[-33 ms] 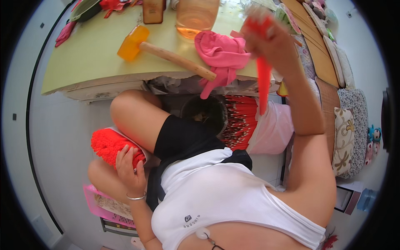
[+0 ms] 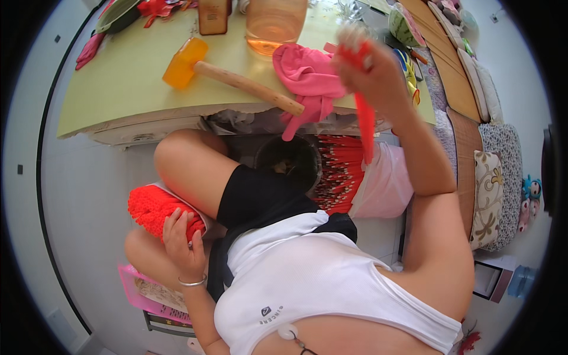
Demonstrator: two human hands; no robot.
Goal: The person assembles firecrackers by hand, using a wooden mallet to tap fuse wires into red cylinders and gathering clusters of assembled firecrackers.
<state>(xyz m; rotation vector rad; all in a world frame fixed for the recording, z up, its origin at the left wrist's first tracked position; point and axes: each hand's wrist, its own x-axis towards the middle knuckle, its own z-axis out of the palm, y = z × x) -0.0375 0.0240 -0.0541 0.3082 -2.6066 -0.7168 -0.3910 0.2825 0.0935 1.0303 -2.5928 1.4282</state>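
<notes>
Between my thighs rests a bundle point(image 2: 157, 207) with a bumpy red face, like many tips packed together, and a pale wrapping along its side. My left hand point(image 2: 186, 239), wearing a silver bangle, curls its fingers over the bundle's near edge. Raised over the table's right part, my right hand point(image 2: 378, 77) is closed around a bunch of slim red sticks point(image 2: 365, 133), which hangs down below the fist. Motion smears the upper end of the bunch. Beneath the table edge, many red sticks with pale or dark tips point(image 2: 340, 171) lie packed beside a white plastic bag point(image 2: 384, 183).
On the pale table point(image 2: 118, 100) lie a yellow-headed mallet point(image 2: 248, 86), a pink cloth glove point(image 2: 307, 74), a large clear jar of orange liquid point(image 2: 275, 29), a brown bottle point(image 2: 213, 16) and a cut watermelon point(image 2: 407, 26). A dark bin point(image 2: 287, 157) stands under the edge.
My right hand has shifted slightly left and down with the red sticks, uncovering more of the watermelon. My left hand stays on the bundle.
</notes>
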